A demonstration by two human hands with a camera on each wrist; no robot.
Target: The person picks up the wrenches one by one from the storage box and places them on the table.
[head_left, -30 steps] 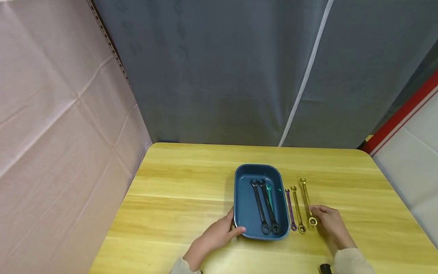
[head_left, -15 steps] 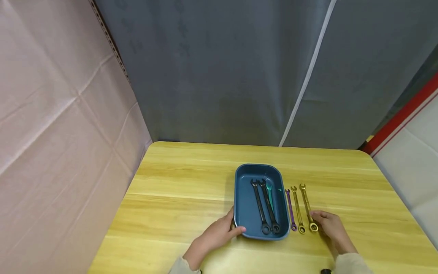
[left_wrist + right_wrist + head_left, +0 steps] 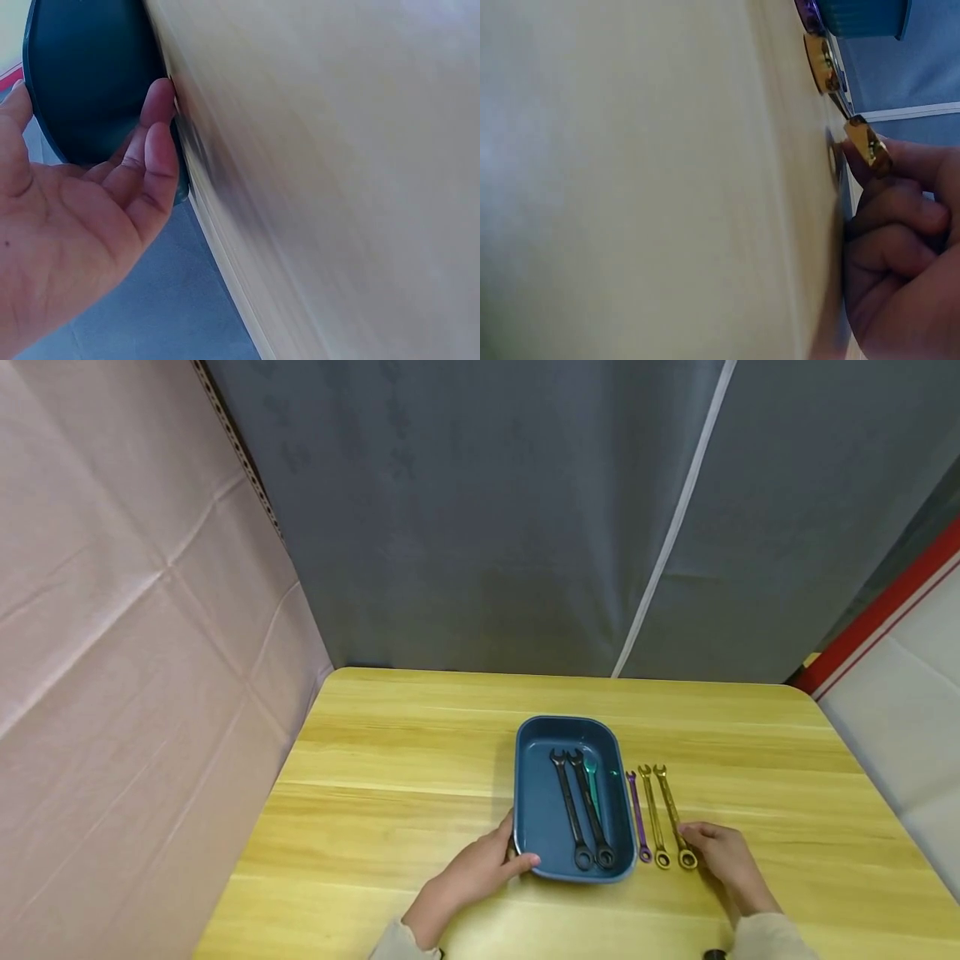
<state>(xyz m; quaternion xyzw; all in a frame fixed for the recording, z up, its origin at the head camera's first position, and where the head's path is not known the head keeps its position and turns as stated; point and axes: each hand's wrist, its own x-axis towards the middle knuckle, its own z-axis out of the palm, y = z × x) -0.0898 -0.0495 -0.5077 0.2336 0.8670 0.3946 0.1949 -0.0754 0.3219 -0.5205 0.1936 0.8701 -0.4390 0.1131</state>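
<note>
A blue tray (image 3: 536, 810) holds two black combination wrenches (image 3: 570, 810) and a smaller green wrench (image 3: 592, 781), partly covered by one of them. My left hand (image 3: 476, 870) grips the tray's near left corner, thumb over the rim and fingers curled around the outside wall (image 3: 97, 82). Right of the tray, a purple wrench (image 3: 638, 814) and a gold wrench (image 3: 654, 818) lie side by side. My right hand (image 3: 723, 856) pinches another gold wrench (image 3: 670, 802) near its ring end; in the right wrist view that end (image 3: 868, 142) stands slightly off the table.
The wooden table (image 3: 405, 760) reaches back to a grey curtain (image 3: 480, 527). A pale cloth wall (image 3: 150, 652) stands on the left, a white panel with a red edge (image 3: 847, 627) on the right. A small dark object (image 3: 715, 954) shows beside the right sleeve.
My right hand has drawn the outer gold wrench slightly nearer to me, then turned its open end left toward the other gold wrench. The left hand keeps its grip on the tray.
</note>
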